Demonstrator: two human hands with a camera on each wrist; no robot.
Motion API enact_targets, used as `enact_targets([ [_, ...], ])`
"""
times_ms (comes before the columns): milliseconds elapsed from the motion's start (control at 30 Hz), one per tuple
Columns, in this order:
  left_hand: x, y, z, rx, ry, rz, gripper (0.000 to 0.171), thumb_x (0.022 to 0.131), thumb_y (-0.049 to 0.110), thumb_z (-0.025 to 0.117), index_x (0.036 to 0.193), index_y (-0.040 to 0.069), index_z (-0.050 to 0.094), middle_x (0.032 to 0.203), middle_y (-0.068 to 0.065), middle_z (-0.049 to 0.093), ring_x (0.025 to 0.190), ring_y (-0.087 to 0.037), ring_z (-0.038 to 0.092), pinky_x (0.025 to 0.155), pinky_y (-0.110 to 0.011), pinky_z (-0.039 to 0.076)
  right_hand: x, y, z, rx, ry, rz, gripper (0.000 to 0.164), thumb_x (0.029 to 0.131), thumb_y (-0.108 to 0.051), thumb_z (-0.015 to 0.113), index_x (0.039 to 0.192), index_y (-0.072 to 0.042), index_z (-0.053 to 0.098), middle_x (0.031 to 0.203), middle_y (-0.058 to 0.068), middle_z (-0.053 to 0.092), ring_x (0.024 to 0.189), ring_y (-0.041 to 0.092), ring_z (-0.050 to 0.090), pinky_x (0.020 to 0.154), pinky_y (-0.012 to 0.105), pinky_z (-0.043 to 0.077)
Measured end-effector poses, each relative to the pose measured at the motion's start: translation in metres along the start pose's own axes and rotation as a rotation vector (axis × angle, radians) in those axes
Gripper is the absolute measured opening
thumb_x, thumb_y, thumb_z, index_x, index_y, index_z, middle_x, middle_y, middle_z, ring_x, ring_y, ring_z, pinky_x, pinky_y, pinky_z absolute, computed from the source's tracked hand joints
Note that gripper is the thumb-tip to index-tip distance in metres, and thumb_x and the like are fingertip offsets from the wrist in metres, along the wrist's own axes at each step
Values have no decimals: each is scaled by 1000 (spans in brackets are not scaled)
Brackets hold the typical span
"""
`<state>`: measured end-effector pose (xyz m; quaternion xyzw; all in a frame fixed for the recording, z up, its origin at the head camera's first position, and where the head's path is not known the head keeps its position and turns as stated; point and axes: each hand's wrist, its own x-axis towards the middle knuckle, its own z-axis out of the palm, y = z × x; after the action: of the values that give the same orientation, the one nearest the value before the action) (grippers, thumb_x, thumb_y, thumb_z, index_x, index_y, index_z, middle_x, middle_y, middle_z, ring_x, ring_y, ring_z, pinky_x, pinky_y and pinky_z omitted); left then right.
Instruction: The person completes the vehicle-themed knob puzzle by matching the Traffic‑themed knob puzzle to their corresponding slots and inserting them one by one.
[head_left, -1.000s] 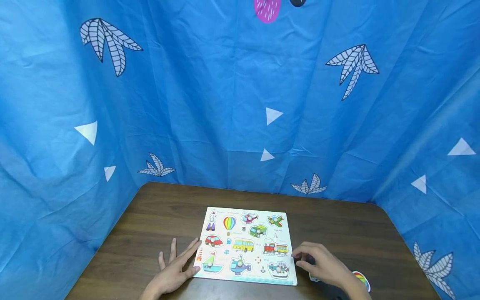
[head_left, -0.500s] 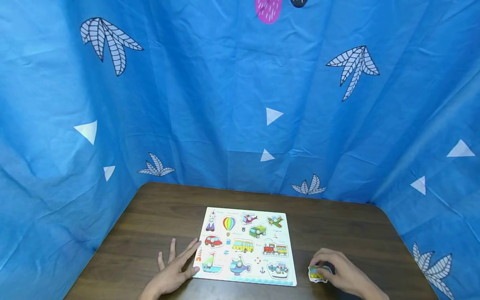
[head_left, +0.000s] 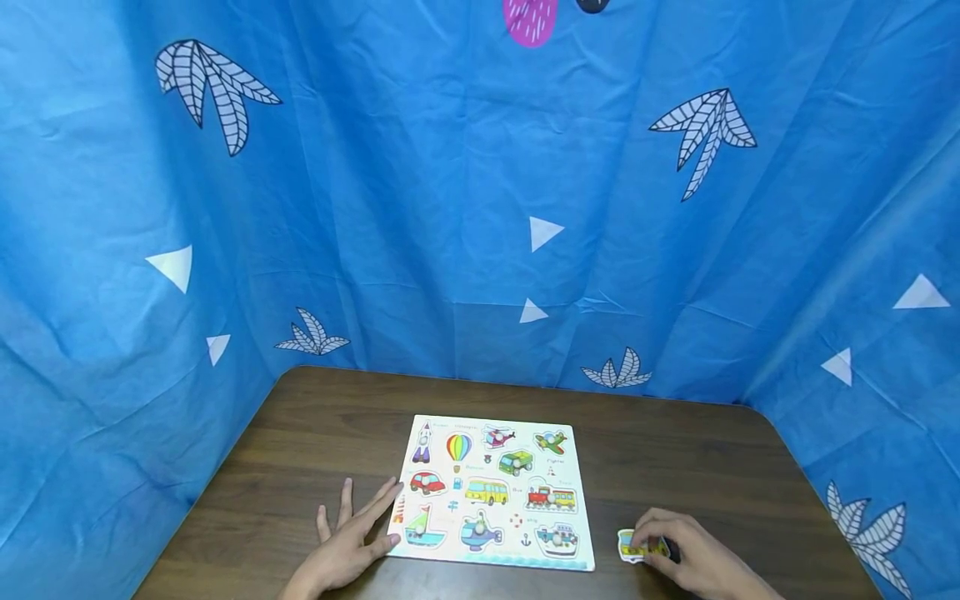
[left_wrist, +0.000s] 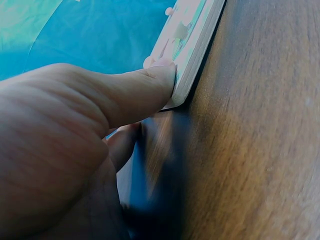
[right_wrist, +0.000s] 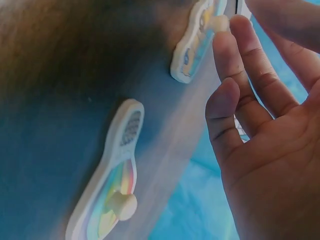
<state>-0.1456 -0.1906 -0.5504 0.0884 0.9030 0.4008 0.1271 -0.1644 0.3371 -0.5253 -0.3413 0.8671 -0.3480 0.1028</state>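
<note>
A white wooden puzzle board [head_left: 517, 521] with vehicle pictures lies mid-table. My left hand [head_left: 339, 558] is spread at its left side, index fingertip and thumb on the board's edge. The left wrist view shows the thumb [left_wrist: 145, 90] on the board's corner. Right of the board, my right hand [head_left: 690, 550] reaches over a yellow bus puzzle piece [head_left: 628, 548], covering part of it. In the right wrist view, my loosely bent fingers [right_wrist: 257, 70] come right up to the knob of that piece [right_wrist: 187, 60], with the thumb apart from it.
A hot-air balloon puzzle piece [right_wrist: 102, 217] with a knob lies on the table near my right hand; the arm hides it in the head view. The brown table [head_left: 337, 425] is enclosed behind and at both sides by a blue patterned curtain [head_left: 405, 233].
My right hand has moved from the board's right edge to the bus piece, farther right and down. Its arm now hides the balloon piece. My left hand stays in place.
</note>
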Motion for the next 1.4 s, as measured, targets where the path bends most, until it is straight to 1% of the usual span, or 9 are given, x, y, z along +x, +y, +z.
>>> enact_targets([
  [100,0,0,1,-3,5,4,71,94,38,67,157,25,36,166,-5,24,146,-51,-28,98,-75,-29,1,0,1,17,-29,60,11,93,-18,70,103,-22,71,107,-5,63,84,1,54,61,22,45],
  [200,0,0,3,-5,5,6,71,94,39,66,157,25,36,166,-5,25,146,-51,-28,98,-75,-30,1,-1,2,10,-32,78,12,92,-16,71,102,-22,71,107,-5,62,86,2,55,62,23,46],
  [433,0,0,3,-3,6,-12,71,94,39,67,156,27,37,166,-4,25,147,-50,-27,99,-75,-29,2,2,5,-16,-10,28,17,91,-8,71,102,-21,70,106,-6,62,87,2,56,62,21,47],
  [567,0,1,2,-3,14,-3,71,94,39,67,156,26,37,166,-5,26,147,-51,-26,99,-75,-28,3,5,7,-64,35,-34,20,90,-4,72,99,-22,69,103,-6,63,87,2,59,64,23,50],
  [667,0,2,1,-2,22,12,70,94,39,67,156,25,38,165,-6,27,147,-51,-26,99,-75,-28,6,6,8,-102,67,-64,20,90,-4,71,95,-23,68,100,-7,64,82,0,57,62,21,49],
  [833,0,1,-1,7,10,17,71,94,39,66,157,25,36,166,-4,26,146,-51,-27,99,-75,-28,8,7,9,-115,58,-49,17,93,-8,70,91,-26,67,99,-9,63,82,-3,54,61,20,47],
  [1067,1,1,-2,9,3,13,71,94,39,66,157,25,36,166,-4,24,146,-51,-28,99,-75,-28,10,6,9,-130,47,-70,20,92,-6,69,91,-25,66,99,-10,62,82,-4,54,61,19,47],
  [1200,1,1,-1,4,6,15,71,94,39,67,157,26,36,166,-4,25,146,-51,-28,99,-75,-28,13,1,7,-145,46,-52,20,92,-6,70,91,-26,66,97,-14,61,81,-5,52,61,18,46],
  [1400,0,0,-1,19,1,18,71,95,41,65,157,24,35,167,-4,23,146,-52,-27,99,-75,-28,22,-9,3,-110,25,-53,15,94,-8,68,94,-23,67,95,-12,59,78,-2,53,61,20,47],
])
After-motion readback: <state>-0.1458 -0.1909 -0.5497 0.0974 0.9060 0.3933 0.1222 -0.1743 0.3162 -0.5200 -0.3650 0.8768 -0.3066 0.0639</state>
